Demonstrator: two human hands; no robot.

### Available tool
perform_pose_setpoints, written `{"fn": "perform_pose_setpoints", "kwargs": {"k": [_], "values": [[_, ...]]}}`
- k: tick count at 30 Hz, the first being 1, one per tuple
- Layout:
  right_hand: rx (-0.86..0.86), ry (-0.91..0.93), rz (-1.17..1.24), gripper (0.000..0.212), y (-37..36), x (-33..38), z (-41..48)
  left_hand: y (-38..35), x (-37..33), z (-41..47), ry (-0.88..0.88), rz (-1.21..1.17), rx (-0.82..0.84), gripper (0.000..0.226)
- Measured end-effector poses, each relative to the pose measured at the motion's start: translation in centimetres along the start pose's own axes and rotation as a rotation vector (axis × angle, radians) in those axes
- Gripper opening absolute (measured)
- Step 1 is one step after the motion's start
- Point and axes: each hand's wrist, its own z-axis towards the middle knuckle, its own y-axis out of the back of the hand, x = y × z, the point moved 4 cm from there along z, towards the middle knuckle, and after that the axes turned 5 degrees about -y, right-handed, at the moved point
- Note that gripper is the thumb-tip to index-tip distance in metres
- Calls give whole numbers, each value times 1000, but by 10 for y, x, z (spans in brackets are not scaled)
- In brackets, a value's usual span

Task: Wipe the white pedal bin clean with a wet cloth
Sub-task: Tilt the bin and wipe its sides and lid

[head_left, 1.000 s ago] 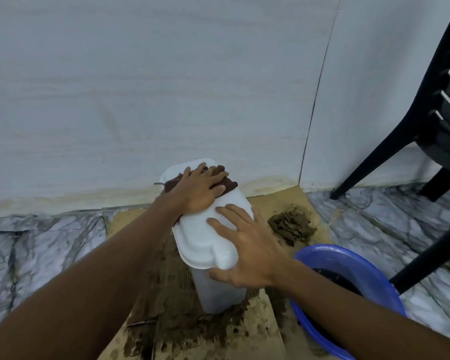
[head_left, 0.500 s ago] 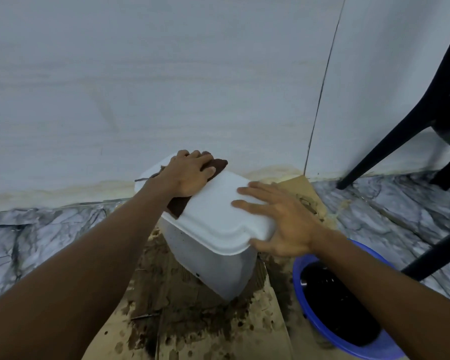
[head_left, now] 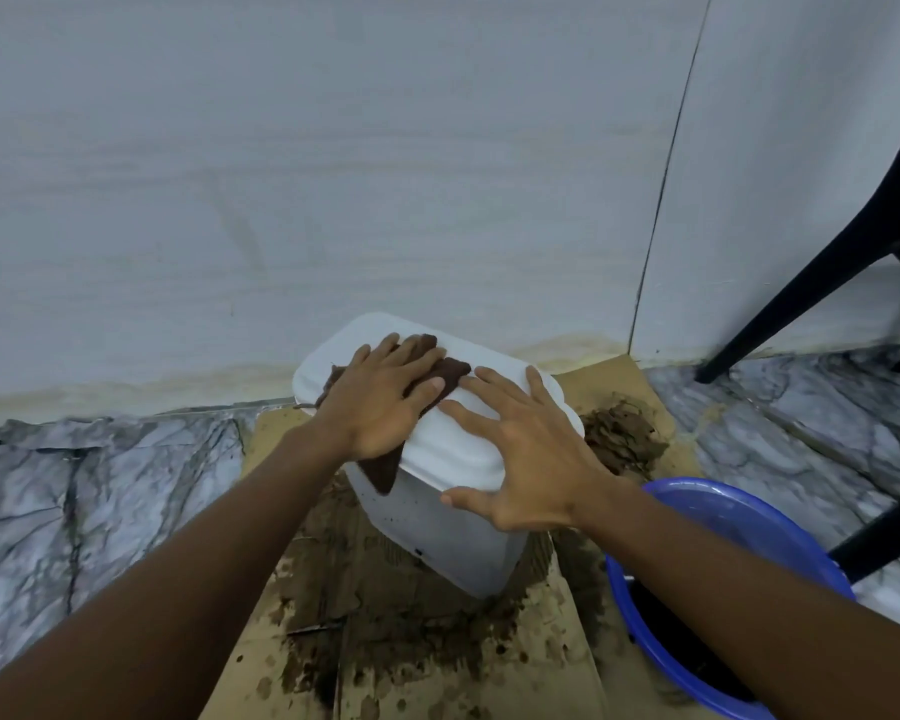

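Head view: looking down at a tilted bin on wet cardboard, by the wall.
Left hand [head_left: 380, 402]: flat, fingers spread, pressing the dark brown wet cloth [head_left: 385, 472] onto the lid; not clenched, the cloth is pinned under the palm, one corner hanging over the near lid edge.
White plastic pedal bin [head_left: 448, 537]: between the two forearms, leaning toward the wall on soaked brown cardboard sheet [head_left: 411, 641]; its white moulded lid [head_left: 468, 444] runs long from far-left to near-right.
Right hand [head_left: 528, 454]: open, fingers splayed over the lid's right end, thumb hooked at the near rim, steadying rather than gripping anything.
Key relation: the cloth sits at the lid's left half; the unwiped stretch lies rightward along the long axis, toward the bracing hand, so the left hand is nearer the work.
Blue round plastic basin [head_left: 723, 517]: just right of the bin, dark water inside.
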Motion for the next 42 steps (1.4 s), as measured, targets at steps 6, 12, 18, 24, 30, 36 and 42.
{"fn": "perform_pose_setpoints", "kwargs": {"k": [6,12,18,24,30,36,42], "values": [[-2,-42,-15,89,-3,-2,9,8,25,51,60,12,75,63],[-54,-26,25,85,-1,-12,9,15,28,83,29,10,82,51],[-98,33,8,84,11,-33,17,22,40,72,150,30,44,60],[-117,-27,142,84,14,-51,15,25,51,41,245,17,-50,62],[-66,-35,49,104,2,-28,23,12,40,10,210,34,-155,65],[-116,-8,59,82,1,-28,29,3,20,-19,147,42,-306,70],[-185,7,89,74,-6,-40,39,0,22,-8,113,106,-244,80]]}}
